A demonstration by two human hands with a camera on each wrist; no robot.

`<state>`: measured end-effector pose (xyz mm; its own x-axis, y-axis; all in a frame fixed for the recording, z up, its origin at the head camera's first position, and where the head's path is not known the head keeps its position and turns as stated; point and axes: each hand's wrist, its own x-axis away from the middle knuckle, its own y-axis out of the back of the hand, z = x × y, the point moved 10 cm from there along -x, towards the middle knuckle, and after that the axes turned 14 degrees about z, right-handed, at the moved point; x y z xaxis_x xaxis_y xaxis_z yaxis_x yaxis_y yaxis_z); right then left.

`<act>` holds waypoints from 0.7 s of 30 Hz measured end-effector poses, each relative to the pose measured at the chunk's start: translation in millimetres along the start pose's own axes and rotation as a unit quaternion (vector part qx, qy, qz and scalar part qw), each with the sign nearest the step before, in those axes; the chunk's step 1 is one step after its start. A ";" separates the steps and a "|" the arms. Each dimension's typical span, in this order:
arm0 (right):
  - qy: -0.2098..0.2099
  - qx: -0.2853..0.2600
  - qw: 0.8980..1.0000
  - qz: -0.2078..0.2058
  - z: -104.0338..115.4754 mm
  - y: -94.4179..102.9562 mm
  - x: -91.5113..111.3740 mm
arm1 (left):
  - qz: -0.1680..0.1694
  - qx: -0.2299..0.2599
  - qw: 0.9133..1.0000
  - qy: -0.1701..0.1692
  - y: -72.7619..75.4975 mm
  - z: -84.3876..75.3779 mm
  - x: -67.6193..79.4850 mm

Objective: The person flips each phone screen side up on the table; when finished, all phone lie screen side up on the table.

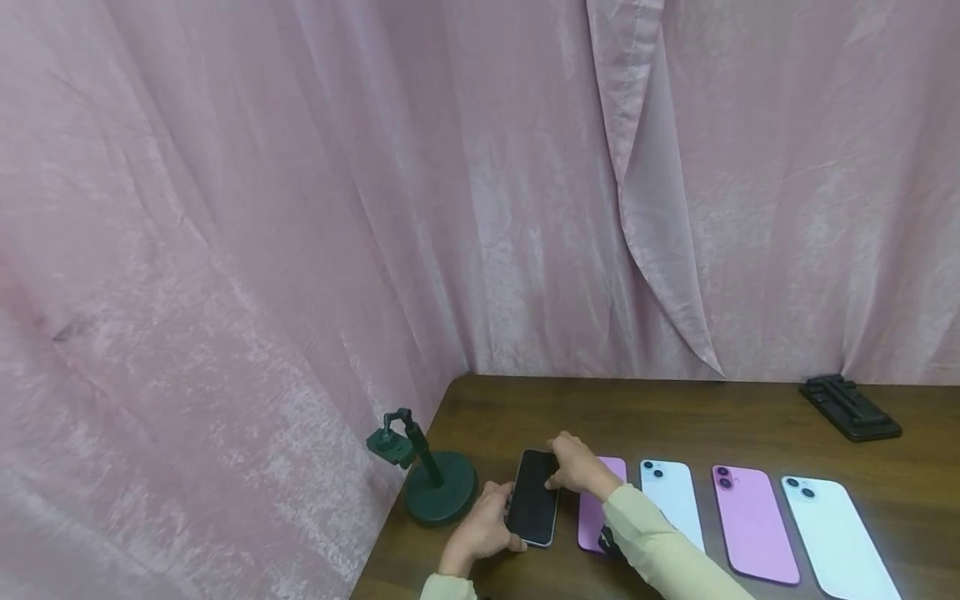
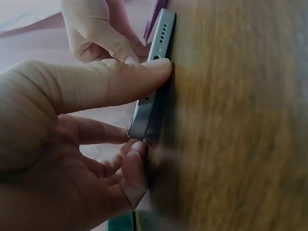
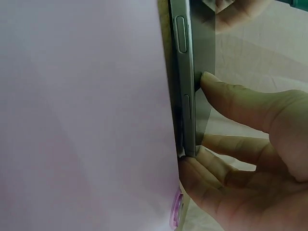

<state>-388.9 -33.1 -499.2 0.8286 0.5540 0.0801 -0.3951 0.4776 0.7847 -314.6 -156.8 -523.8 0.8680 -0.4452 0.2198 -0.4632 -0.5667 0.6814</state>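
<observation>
A dark-screened smartphone (image 1: 532,498) with silver-grey sides lies screen up at the left part of the table. My left hand (image 1: 486,523) grips its near left corner, thumb on the bottom edge; in the left wrist view the fingers (image 2: 134,166) curl at the corner. At the far right corner my right hand (image 1: 576,467) pinches the phone, its thumb (image 3: 240,98) over the screen and a finger at the corner edge. Close to the phone's right side lies a pink phone (image 1: 591,512), partly hidden by my right arm.
To the right lie a light blue phone (image 1: 667,483), another pink phone (image 1: 753,525) and a pale phone (image 1: 840,533), backs up. A dark green stand (image 1: 441,492) is left of the hands. A folded black stand (image 1: 851,410) lies far back on the wooden table (image 1: 637,408).
</observation>
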 end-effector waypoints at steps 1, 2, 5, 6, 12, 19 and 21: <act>-0.001 0.000 1.000 0.001 -0.3 -0.2 0.6 | 0.001 -0.006 1.000 0.003 -1.0 1.1 -0.4; -0.002 0.000 1.000 0.001 -0.7 -0.6 0.9 | 0.002 -0.007 1.000 0.006 -1.9 2.2 -0.7; -0.004 -0.001 1.000 0.003 -1.1 -1.0 1.8 | 0.003 -0.013 1.000 0.011 -3.9 5.1 -1.9; -0.005 -0.001 1.000 0.005 -1.4 -1.4 1.8 | 0.003 -0.013 1.000 0.012 -4.1 5.2 -2.1; -0.006 0.006 1.000 0.007 0.7 -0.8 3.8 | 0.008 -0.020 1.000 0.020 -3.4 3.5 -2.0; -0.013 0.011 1.000 0.012 0.9 0.5 4.7 | 0.014 -0.016 0.999 0.034 -2.5 3.4 -2.5; -0.017 0.011 1.000 0.013 0.0 1.0 4.0 | 0.013 -0.014 0.999 0.032 -1.6 2.8 -2.7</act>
<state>-386.0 -30.4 -498.1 0.8311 0.5426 0.1220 -0.4086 0.4469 0.7958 -316.7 -156.6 -527.5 0.8662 -0.4129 0.2815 -0.4808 -0.5353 0.6944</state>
